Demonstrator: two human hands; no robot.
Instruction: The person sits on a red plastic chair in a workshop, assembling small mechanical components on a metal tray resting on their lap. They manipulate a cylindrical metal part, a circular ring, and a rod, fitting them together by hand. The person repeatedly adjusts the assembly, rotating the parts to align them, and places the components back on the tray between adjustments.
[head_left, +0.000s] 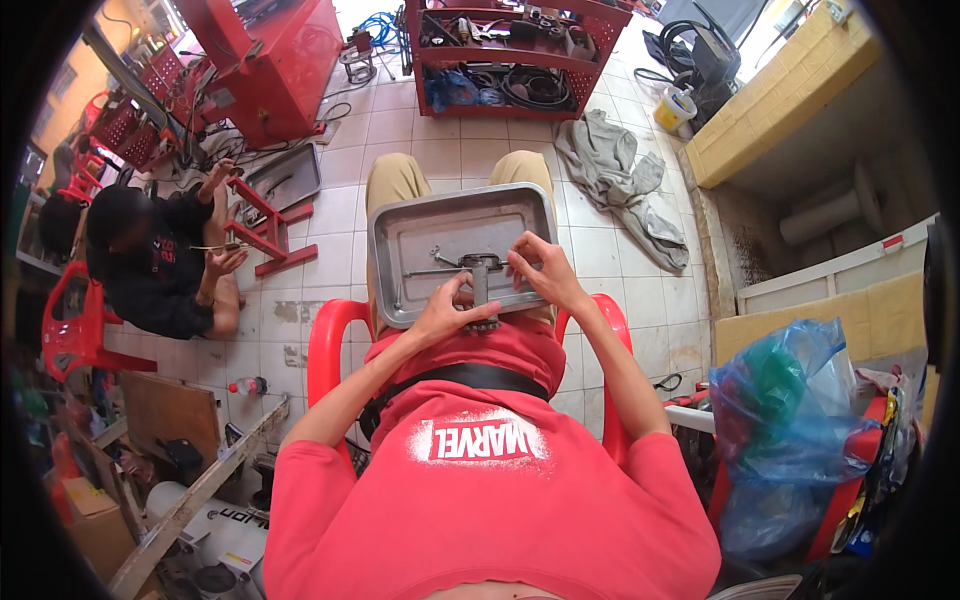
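Observation:
A shallow grey metal tray (380, 262) rests across my thighs. Over its near edge stands a dark metal part (482, 288) with a thick cylindrical shaft, a wider piece at its far end and a toothed end towards me; its exact kind is unclear. My left hand (450, 308) is closed round the shaft from the left, thumb near the toothed end. Fingers bent, my right hand (540, 268) pinches at the wider far end from the right. Left of the part, a thin wrench-like metal tool (432, 271) lies in the tray, with another small metal piece (444, 254) beside it.
A red tool cart (500, 75) stands ahead on the tiled floor, a grey cloth (620, 180) right of it. At left a person in black (160, 250) sits by a small red stool (270, 230). Blue plastic bags (780, 420) are close on my right.

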